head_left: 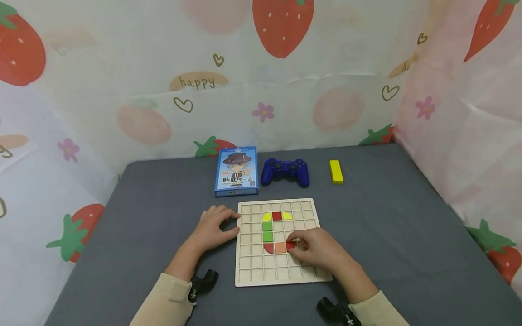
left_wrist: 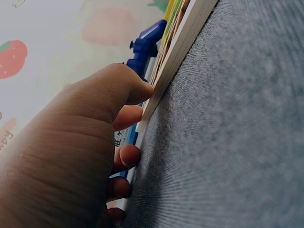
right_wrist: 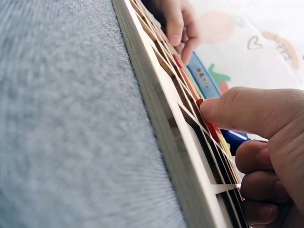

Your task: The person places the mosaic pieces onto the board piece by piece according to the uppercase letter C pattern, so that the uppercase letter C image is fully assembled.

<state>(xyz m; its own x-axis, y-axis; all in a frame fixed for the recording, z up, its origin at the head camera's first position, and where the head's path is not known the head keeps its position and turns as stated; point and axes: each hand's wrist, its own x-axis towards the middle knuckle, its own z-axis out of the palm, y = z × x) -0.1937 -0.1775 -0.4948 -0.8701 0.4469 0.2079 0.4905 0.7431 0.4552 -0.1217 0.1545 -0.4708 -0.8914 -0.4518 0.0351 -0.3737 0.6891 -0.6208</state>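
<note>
A pale wooden grid board [head_left: 249, 275] lies on the table, with several coloured tiles set in its cells. Yellow rounded tiles flank a red square [head_left: 277, 216] in the upper row. Below, two green tiles [head_left: 267, 231] run down to a red rounded tile [head_left: 268, 247] and an orange square [head_left: 280, 247]. My right hand [head_left: 320, 248] pinches a red tile [head_left: 290, 246] between thumb and index finger, at the cell right of the orange one. My left hand [head_left: 214, 228] touches the board's left edge with thumb and index finger, its fingers loosely bent.
Behind the board stand a blue card-game box [head_left: 236, 172], a dark blue game controller [head_left: 285, 171] and a yellow block [head_left: 336, 172]. Grey cloth [head_left: 408, 235] covers the table. A strawberry-print curtain [head_left: 261, 90] encloses the back and sides.
</note>
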